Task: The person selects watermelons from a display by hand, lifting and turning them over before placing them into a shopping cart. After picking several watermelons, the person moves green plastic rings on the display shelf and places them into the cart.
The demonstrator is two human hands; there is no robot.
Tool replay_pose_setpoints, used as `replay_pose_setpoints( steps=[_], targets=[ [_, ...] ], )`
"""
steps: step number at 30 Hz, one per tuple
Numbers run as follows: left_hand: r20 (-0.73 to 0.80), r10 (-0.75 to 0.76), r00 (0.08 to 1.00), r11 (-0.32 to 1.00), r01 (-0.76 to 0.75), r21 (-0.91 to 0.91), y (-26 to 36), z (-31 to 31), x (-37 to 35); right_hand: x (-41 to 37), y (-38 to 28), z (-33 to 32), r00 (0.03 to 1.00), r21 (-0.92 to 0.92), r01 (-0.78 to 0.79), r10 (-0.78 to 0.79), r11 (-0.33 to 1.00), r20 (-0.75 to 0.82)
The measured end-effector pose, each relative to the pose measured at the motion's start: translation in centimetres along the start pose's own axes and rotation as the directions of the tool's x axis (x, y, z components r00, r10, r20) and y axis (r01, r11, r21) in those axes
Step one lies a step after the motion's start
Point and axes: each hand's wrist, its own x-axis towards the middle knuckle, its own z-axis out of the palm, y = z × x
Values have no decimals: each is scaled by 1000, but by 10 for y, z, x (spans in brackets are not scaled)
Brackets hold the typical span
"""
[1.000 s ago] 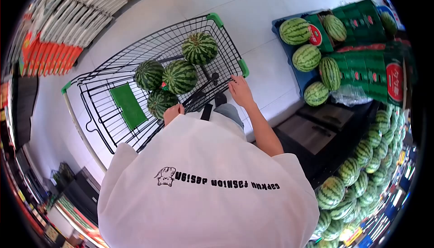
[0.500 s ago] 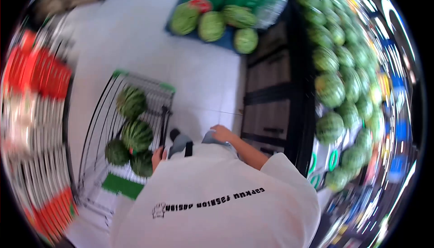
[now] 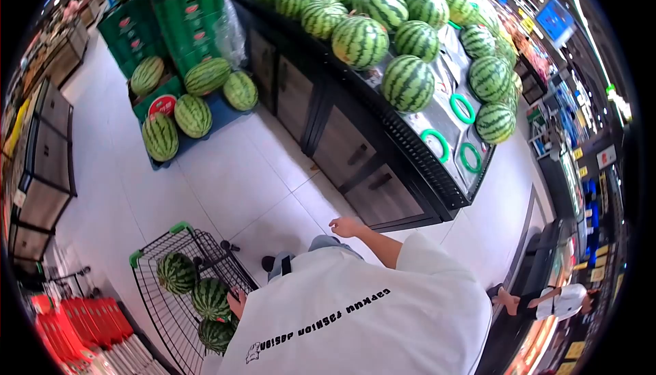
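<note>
My left hand is closed on the near side of a wire shopping cart with green corner caps, its fingers partly hidden by my shirt. Several striped watermelons lie in the cart, the closest right beside that hand. My right hand hangs in front of my body, fingers loosely bent and nothing in them. It is nearest to the dark display stand, without touching it. Watermelons are heaped on top of the stand, with green rings on its bare silvery surface.
Green cartons and loose watermelons rest on a blue pallet ahead. Red-and-grey nested carts stand at lower left, below wooden cabinets. Another person is at the right by a lit case.
My view has swung to the right, so the stand and pallet appear further left. The cart sits lower in view, with my left hand still at it. My right hand has come away from my leg.
</note>
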Motion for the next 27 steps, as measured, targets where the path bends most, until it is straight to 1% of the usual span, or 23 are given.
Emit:
replay_pose_setpoints(
  steps=[3, 4, 5, 7, 8, 9, 10, 11, 12, 13, 14, 16, 17, 18, 19, 20, 21, 22, 23, 25, 26, 27],
  targets=[
    [73, 87, 994, 988, -96, 119, -5, -3, 6, -22, 35, 0, 993, 78, 66, -57, 995, -105],
    [47, 58, 997, 988, -64, 140, -12, 0, 8, -30, 44, -3, 967, 111, 117, -88, 987, -238],
    [61, -15, 998, 987, 5, 163, -18, 1, 12, -37, 57, -10, 948, 152, 114, -62, 982, -313],
    [-14, 112, 994, 931, -100, 351, 2, 5, -1, -74, 59, -54, 894, 228, 113, 1, 967, -448],
    [-8, 55, 998, 887, -45, 459, 13, 6, -4, -86, 68, -70, 806, 228, 158, 8, 961, -592],
    [-13, 0, 1000, 828, 7, 561, 24, 8, -6, -103, 70, -93, 691, 215, 227, -1, 950, -723],
    [-28, -55, 998, 755, 60, 653, 36, 11, -10, -122, 72, -120, 582, 196, 273, 0, 942, -813],
    [-17, -108, 994, 714, 89, 695, 46, 11, -13, -134, 80, -138, 480, 204, 293, 41, 934, -876],
    [-9, -161, 987, 669, 116, 734, 61, 12, -16, -148, 87, -161, 267, 11, 241, -55, 970, -962],
    [-5, -216, 976, 618, 140, 773, 70, 16, -19, -161, 90, -178, 150, 0, 103, -16, 995, -989],
    [-104, -198, 975, 566, 201, 799, 77, 28, -22, -177, 96, -197, 88, -53, 23, -54, 998, -995],
    [-300, -146, 943, 465, 333, 820, 84, 59, -28, -187, 125, -213, 123, -45, -104, -32, 994, -992],
    [-396, -112, 911, 415, 405, 815, 85, 68, -33, -189, 138, -215, 147, -40, -157, -17, 987, -989],
    [-258, 13, 966, 500, 217, 838, 90, 74, -37, -188, 154, -208, 206, -5, -175, 32, 985, -978],
    [-123, 148, 981, 555, 21, 832, 99, 82, -39, -190, 164, -201, 236, -41, -184, 4, 982, -972],
    [2, 285, 959, 580, -174, 796, 106, 89, -41, -192, 171, -193, 269, -80, -189, -27, 979, -963],
    [111, 415, 903, 577, -355, 735, 113, 95, -46, -194, 179, -185, 308, -127, -188, -64, 974, -949],
    [217, 406, 888, 636, -445, 631, 119, 110, -47, -193, 185, -181, 290, -177, -186, -118, 966, -950],
    [318, 409, 856, 688, -518, 509, 122, 132, -42, -191, 188, -182, 279, -117, -135, -75, 984, -957],
    [428, 227, 875, 779, -427, 460, 129, 172, -35, -191, 185, -187, 268, 15, -38, 25, 999, -963],
    [520, 140, 842, 778, -419, 468, 140, 183, -30, -191, 184, -189, 253, 40, -20, 44, 999, -967],
    [605, 54, 794, 777, -414, 474, 162, 194, -28, -190, 186, -189, 240, 44, -19, 47, 999, -970]
  ],
)
